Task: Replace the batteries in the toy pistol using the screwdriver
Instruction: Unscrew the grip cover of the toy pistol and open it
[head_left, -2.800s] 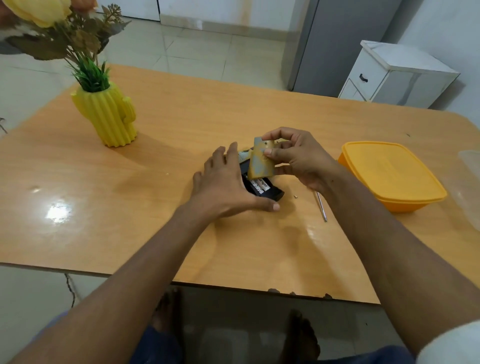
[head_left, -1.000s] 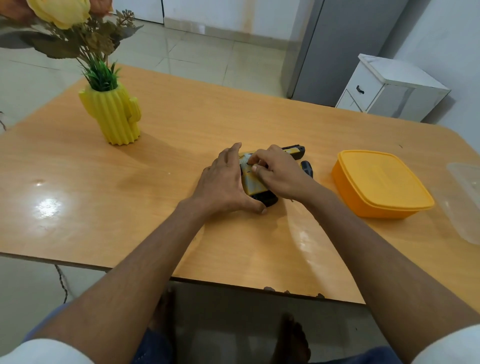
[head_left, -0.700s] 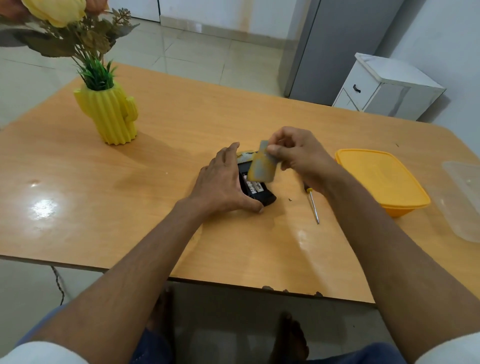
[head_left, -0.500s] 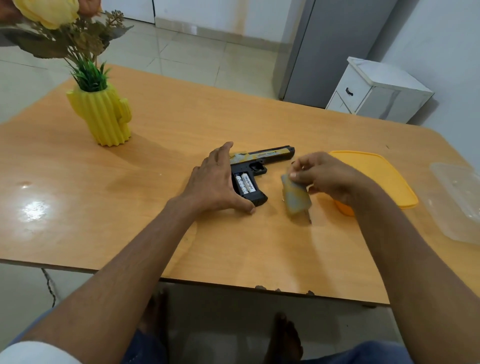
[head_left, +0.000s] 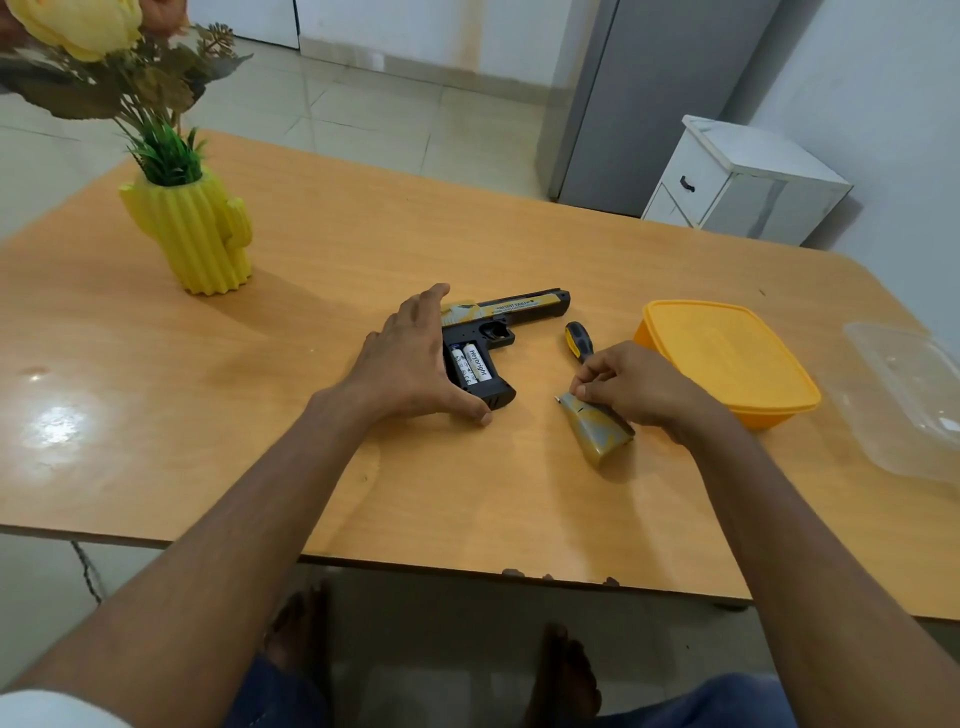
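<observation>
The black and yellow toy pistol (head_left: 511, 312) lies on its side on the wooden table (head_left: 260, 415), barrel pointing right. Its grip is uncovered and two white batteries (head_left: 471, 364) sit in the compartment. My left hand (head_left: 415, 364) rests flat against the pistol's grip and back, thumb at the butt. The battery cover (head_left: 597, 434), a grey-yellow panel, lies on the table to the right, with my right hand (head_left: 631, 384) pinching its upper end. The screwdriver (head_left: 579, 338) with a black and yellow handle lies just beyond that hand, its shaft hidden.
A yellow lidded box (head_left: 727, 358) stands right of my right hand, and a clear plastic container (head_left: 904, 400) lies at the table's right edge. A yellow cactus vase (head_left: 192, 234) with flowers stands at the far left. A white cabinet (head_left: 743, 182) is beyond the table.
My right hand pressed the cover on the grip, then lifted it off and carried it right and down onto the table. The batteries are now exposed. My left hand stayed on the pistol.
</observation>
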